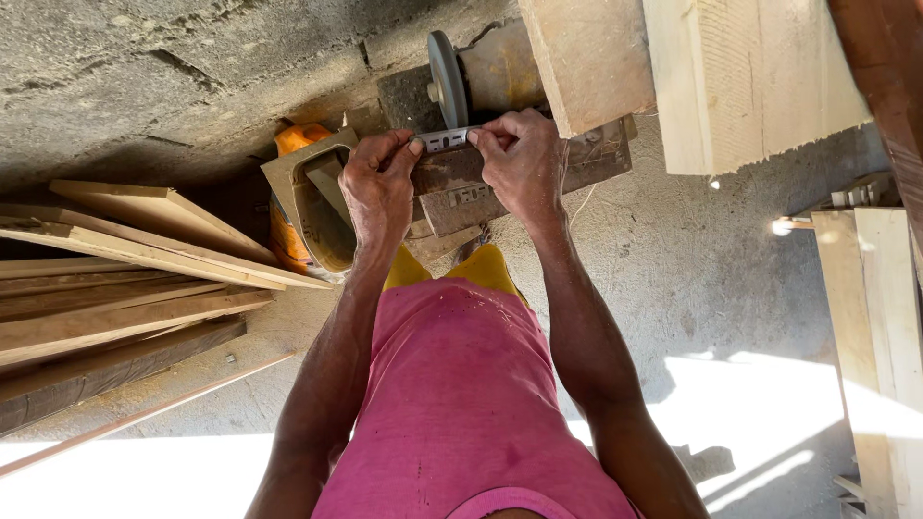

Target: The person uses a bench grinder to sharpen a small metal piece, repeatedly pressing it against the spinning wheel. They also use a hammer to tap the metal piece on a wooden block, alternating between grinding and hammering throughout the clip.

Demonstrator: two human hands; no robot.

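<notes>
fingers of both hands pinch a thin grey metal strip point(444, 140), held level btwn them: left hand point(378, 185) nips one end w/ thumb and forefinger pressed together, right hand point(524, 159) nips the other end the same way. the strip sits just in front of a grey grinding disc point(446, 77) standing on edge, mounted on a worn, rusty machine block point(461, 187). beside the left hand, an open-sided tan housing point(308, 197) w/ an orange container point(293, 139) behind it. pale wood beams point(740, 77) lie past the right hand; a stack of planks point(125, 279) rests on the rough concrete floor point(673, 269) well apart to the left. the person wears a pink shirt point(457, 384).
</notes>
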